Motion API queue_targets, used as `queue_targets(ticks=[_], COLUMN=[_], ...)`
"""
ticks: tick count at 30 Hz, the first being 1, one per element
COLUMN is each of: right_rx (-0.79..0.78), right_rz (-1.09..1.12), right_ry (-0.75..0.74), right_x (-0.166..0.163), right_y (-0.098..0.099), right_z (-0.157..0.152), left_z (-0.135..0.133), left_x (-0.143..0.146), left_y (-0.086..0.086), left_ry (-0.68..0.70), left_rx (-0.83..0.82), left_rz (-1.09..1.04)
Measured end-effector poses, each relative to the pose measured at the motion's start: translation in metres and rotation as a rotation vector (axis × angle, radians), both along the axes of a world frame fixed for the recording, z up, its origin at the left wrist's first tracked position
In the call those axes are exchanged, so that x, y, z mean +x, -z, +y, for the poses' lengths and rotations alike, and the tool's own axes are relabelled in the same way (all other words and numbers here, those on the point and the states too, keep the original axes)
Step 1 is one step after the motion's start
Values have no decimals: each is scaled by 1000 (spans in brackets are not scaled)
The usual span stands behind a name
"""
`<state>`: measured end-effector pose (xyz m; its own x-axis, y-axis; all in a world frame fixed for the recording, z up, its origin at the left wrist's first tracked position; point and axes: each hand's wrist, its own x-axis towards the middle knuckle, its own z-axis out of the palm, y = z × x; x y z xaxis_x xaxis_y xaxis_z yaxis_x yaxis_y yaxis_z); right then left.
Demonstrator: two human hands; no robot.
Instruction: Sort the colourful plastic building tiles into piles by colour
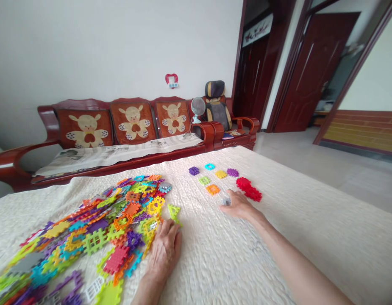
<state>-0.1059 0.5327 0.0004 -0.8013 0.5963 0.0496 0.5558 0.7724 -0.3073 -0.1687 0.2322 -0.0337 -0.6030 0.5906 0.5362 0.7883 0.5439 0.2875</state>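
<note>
A big pile of coloured interlocking plastic tiles [87, 237] covers the left of the cream quilted surface [278, 237]. My left hand [164, 250] lies at the pile's right edge, fingers curled over tiles near a green triangular tile [174, 212]. My right hand [237, 205] rests farther right, fingers closed on a small grey tile [226, 201]. Just beyond it lie sorted single tiles: orange [212, 189], green [204, 180], purple [193, 170], cyan [209, 166], yellow [220, 174], a second purple [232, 172], and two red ones [248, 189].
A dark red wooden sofa [126, 127] with bear cushions stands behind the surface. A small fan [198, 108] and a massage cushion [216, 106] sit at its right end. Dark wooden doors [313, 67] and bare floor lie to the right.
</note>
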Motion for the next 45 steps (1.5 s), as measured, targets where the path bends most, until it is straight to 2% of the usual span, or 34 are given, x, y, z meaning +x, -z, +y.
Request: queue_targets(ticks=[3,6,17,19,21,24,26,30,33,36,40,43,45], right_rx=[78,114,48,67,109,114,60,20,81,128,150,158,165], right_rz=[28,35,37,112,272,527,593,595,633,641,627,636,648], right_ry=[17,6,21,27,-29,-232,-330,-373,-371,-378,-393,-407,-418], right_x=[10,9,-20,-17,-14,-16,-20,-26,-25,-22,-23,-25,-25], right_y=[8,6,-4,-6,-6,5,18,46,55,54,52,53,54], right_z=[-8,-16,-9,-17,-32,-65,-90,-123,-130,-129,-127,-125,-125], left_z=[0,-1,0,0,0,0,1,3,4,3,-3,-14,-31], left_x=[0,-1,-2,-1,1,6,9,10,9,9,12,13,12], left_y=[0,0,2,1,-2,-8,-11,-10,-8,-7,-11,-23,-36], left_ry=[8,19,24,24,12,-17,-59,-159,-179,-77,48,29,-88], left_rx=[9,13,15,13,0,-36,-60,-74,2,88,114,137,84], left_rz=[3,-3,18,5,-29,-98,-109,-140,-116,-58,-4,4,-25])
